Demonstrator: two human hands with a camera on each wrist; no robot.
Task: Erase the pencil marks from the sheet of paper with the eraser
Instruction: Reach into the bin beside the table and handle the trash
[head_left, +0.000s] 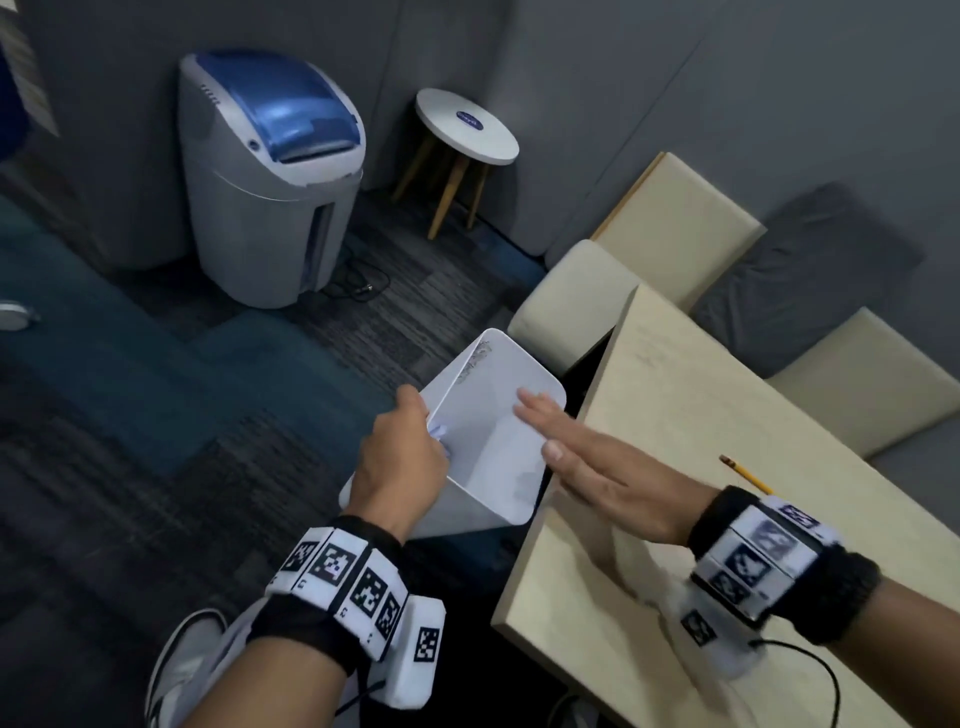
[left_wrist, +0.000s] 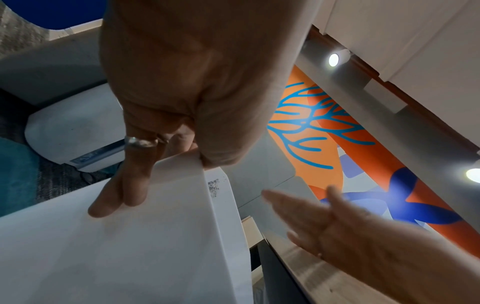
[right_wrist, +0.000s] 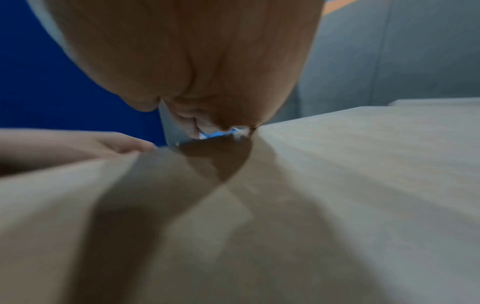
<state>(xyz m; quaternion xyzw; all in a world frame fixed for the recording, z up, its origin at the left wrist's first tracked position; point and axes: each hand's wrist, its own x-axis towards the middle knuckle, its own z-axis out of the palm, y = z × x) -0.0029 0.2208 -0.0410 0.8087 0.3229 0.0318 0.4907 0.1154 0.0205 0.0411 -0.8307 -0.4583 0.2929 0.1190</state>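
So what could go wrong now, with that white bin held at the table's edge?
1. The flat right hand is at the edge of the pale wooden table; anything swept off could miss the white plastic bin and land on the dark carpet.
2. Only the left hand grips the tilted bin's rim, so it might tip and spill the grey specks inside.
3. The yellow pencil lies near the right wrist and could get knocked.

Matt white paper sheet (head_left: 498, 415) — pale wood-grain table (head_left: 727, 441)

Grey walls (head_left: 597, 104), patterned carpet (head_left: 156, 441), round stool (head_left: 466, 124)
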